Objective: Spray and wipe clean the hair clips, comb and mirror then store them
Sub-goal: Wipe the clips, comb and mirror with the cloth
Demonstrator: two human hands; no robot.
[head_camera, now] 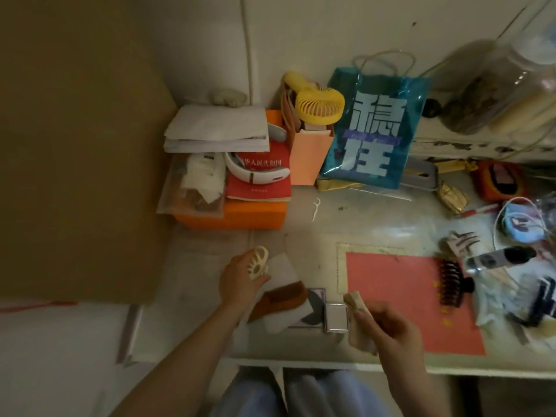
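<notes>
My left hand (239, 281) grips a cream claw hair clip (258, 263) above the table's left part. My right hand (391, 329) holds a beige wiping cloth (356, 314) near the front edge. Between the hands a brown comb (279, 299) lies on a white tissue (282, 269), and a small square mirror (336, 317) sits beside it. A dark brown claw clip (451, 282) rests on the pink mat (403, 299). A pale claw clip (460, 243) lies further back right. A spray bottle (499, 257) with a dark cap lies on its side at the right.
An orange box (231, 216) with a red book, papers and a white neck device stands at back left. A yellow fan (319, 105), a peach bag and a blue bag (373, 130) stand behind. Clutter fills the right edge. A cardboard panel (75, 145) walls the left.
</notes>
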